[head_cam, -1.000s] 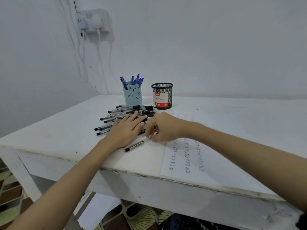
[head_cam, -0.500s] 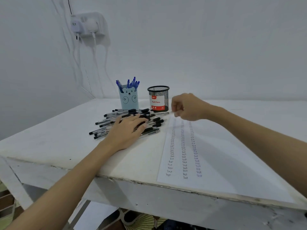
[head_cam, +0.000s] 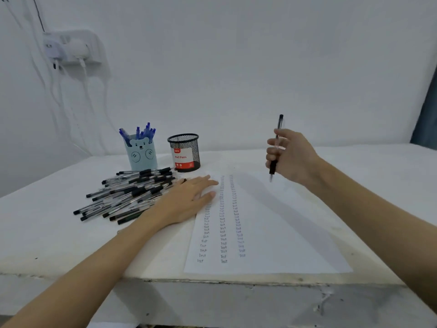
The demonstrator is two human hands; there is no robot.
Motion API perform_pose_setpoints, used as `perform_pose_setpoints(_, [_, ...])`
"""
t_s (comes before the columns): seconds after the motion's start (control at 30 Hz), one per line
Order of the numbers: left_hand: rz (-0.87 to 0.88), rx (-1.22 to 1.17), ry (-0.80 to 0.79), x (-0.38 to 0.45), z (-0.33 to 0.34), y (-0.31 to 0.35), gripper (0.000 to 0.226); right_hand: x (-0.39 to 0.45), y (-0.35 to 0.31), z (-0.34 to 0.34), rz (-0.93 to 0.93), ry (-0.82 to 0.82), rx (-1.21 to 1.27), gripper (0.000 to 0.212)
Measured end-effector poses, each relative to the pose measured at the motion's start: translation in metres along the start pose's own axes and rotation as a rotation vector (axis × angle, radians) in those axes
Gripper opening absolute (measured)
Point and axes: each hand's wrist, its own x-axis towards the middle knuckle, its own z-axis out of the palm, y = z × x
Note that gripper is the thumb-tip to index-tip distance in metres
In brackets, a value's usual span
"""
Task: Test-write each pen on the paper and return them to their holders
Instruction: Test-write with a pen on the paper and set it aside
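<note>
The right hand [head_cam: 292,157] has its fingers clamped on a black pen [head_cam: 276,147], tip down above the paper [head_cam: 272,233] ready to write, while the left hand [head_cam: 186,202] lies flat, fingers straight, steadying the sheet's far left corner.

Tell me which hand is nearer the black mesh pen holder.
Left. The left hand lies flat on the table just in front of the mesh holder. The right hand, gripping a black pen, is raised well off to its right.
</note>
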Motion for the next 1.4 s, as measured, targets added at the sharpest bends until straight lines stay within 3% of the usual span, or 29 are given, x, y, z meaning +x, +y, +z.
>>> perform_pose_setpoints(0.17, [-0.001,0.051,-0.128,0.014,0.005,0.007,0.049,0.006,0.001,-0.019,0.036,-0.058,0.247,0.073])
perform_pose_setpoints(0.4, [0.050,0.162,-0.101,0.033,0.012,0.024,0.054,0.013,-0.005,-0.032,-0.014,-0.070,0.268,0.057])
perform_pose_setpoints(0.53, [0.101,0.098,-0.076,0.038,0.015,0.024,0.066,0.018,-0.007,-0.032,-0.021,-0.050,0.311,0.067])
perform_pose_setpoints(0.63, [0.121,-0.038,-0.069,0.039,0.017,0.026,0.053,0.024,-0.005,-0.031,-0.049,-0.009,0.162,0.049])
perform_pose_setpoints(0.7, [0.142,-0.089,-0.038,0.038,0.016,0.028,0.062,0.027,-0.001,-0.031,-0.041,-0.030,0.111,0.039])
perform_pose_setpoints(0.8, [0.154,-0.130,0.021,0.036,0.013,0.028,0.066,0.030,0.004,-0.032,0.002,-0.080,-0.072,0.052])
perform_pose_setpoints(0.93, [0.207,-0.076,0.095,0.032,0.015,0.033,0.061,0.032,0.012,-0.029,-0.011,0.001,-0.370,0.066])
perform_pose_setpoints(1.07, [0.213,-0.238,0.049,0.032,0.022,0.038,0.050,0.028,0.033,-0.040,-0.246,0.009,-0.796,0.018])
perform_pose_setpoints(1.23, [0.132,-0.274,-0.111,0.034,0.024,0.037,0.039,0.023,0.050,-0.057,-0.385,-0.235,-1.383,0.035])
perform_pose_setpoints(1.4, [0.052,-0.255,-0.079,0.037,0.024,0.029,0.044,0.022,0.050,-0.060,-0.421,-0.266,-1.395,0.035])
